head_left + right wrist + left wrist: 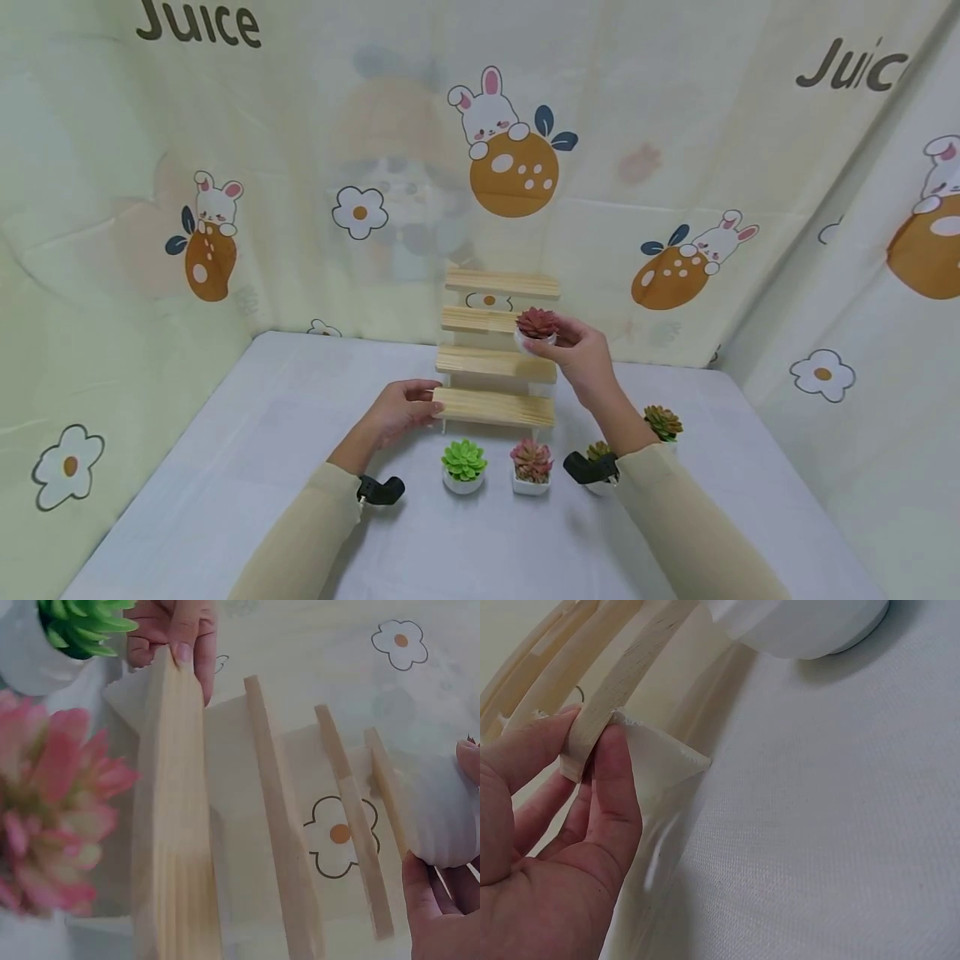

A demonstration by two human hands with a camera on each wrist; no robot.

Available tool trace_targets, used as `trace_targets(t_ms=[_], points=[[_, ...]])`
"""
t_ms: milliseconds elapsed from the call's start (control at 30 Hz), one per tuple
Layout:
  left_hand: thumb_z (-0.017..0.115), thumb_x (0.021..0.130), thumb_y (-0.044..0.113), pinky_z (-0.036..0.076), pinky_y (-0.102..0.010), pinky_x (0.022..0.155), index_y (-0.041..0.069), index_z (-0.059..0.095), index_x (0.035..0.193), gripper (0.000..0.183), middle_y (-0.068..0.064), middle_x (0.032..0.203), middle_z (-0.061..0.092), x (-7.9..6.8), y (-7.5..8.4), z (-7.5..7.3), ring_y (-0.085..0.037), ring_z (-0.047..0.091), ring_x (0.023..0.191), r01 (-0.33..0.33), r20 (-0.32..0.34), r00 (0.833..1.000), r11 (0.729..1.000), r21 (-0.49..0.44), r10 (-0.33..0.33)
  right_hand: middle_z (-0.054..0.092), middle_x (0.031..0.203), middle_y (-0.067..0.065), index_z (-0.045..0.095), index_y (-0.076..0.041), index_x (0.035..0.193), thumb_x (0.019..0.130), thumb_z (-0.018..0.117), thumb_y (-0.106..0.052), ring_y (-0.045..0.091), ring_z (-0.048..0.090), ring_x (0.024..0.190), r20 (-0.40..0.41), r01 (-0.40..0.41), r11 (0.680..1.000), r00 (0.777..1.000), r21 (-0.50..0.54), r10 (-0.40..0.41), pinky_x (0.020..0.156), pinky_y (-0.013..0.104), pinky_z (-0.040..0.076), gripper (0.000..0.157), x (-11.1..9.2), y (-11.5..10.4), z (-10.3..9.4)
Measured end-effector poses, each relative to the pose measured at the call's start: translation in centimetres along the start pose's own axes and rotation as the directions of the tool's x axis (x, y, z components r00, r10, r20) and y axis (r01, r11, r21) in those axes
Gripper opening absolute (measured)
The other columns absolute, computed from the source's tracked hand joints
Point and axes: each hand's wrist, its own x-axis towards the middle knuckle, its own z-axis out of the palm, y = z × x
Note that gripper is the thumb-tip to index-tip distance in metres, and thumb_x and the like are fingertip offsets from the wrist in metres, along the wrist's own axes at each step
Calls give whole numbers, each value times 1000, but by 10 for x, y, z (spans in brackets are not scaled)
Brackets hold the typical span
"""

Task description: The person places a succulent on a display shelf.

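Note:
A four-tier stand with pale wooden boards (495, 407) stands towards the back of the table. My left hand (397, 411) pinches the left end of its lowest board between thumb and fingers, seen close in the left wrist view on the board's end (592, 724). My right hand (588, 362) holds a dark red potted succulent (537, 323) by its white pot (442, 810), at the right side of the upper boards. Whether this pot touches a board cannot be told.
In front of the stand are a green succulent (463, 461) in a round white pot and a pink one (532, 461) in a square pot. Two more succulents, one further right (663, 423), are partly behind my right arm. A printed curtain (300, 125) hangs behind the table.

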Motion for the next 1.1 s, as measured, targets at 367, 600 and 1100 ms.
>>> trace_targets(t_ms=[367, 600, 1100], points=[[71, 92, -3, 62, -29, 76, -3, 59, 139, 49, -16, 117, 65, -1, 0, 1, -16, 69, 89, -12, -8, 1000, 1000, -5, 12, 66, 135, 8, 63, -11, 140, 82, 88, -24, 16, 60, 110, 2, 73, 997, 997, 1, -73, 80, 15, 54, 64, 30, -13, 22], [74, 91, -2, 62, -29, 76, -1, 60, 139, 50, -16, 120, 63, 1, -2, 0, -17, 68, 90, -2, -21, 1000, 1000, 1, 2, 68, 132, 11, 65, -10, 137, 80, 90, -22, 16, 61, 110, -23, 75, 997, 997, -13, -75, 81, 16, 53, 63, 50, -24, 34], [73, 92, 0, 62, -29, 76, -1, 60, 139, 49, -13, 115, 64, 0, -2, 0, -16, 68, 89, 4, -13, 1000, 1000, 0, -4, 69, 131, 9, 66, -12, 138, 83, 88, -28, 18, 62, 115, -39, 113, 990, 992, -84, -116, 92, 29, 54, 61, 88, -34, 61]])
